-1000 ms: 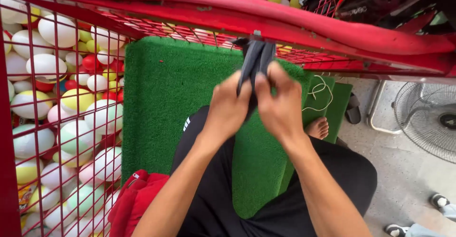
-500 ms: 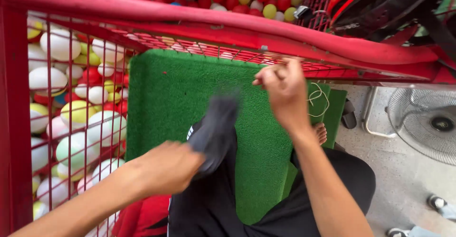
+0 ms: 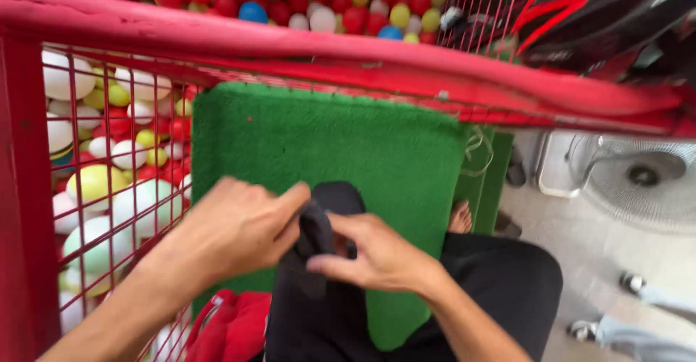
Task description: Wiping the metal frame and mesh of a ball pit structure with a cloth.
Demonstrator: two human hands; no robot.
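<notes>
1. Left hand (image 3: 232,235): fingers pinching the upper fold of the cloth (image 3: 315,260).
2. Right hand (image 3: 377,257): thumb and fingers closed on the same cloth, beside the left.
3. Cloth: dark, soft, limp, likely light; lies over the lap, on the near edge of the mat (image 3: 326,137). Best gripped at a bunched edge.
4. Mat: green turf.
5. Cage (image 3: 109,151), left of mat: red mesh, coloured balls (image 3: 94,184).
6. Fan (image 3: 638,181), right of mat.
7. Cloth's lower part cut off; its kind unclear.

Both forearms are reaching in from the near edge; the left hand (image 3: 235,228) and right hand (image 3: 377,253) are meeting at centre, fingers pinching closed.
</notes>
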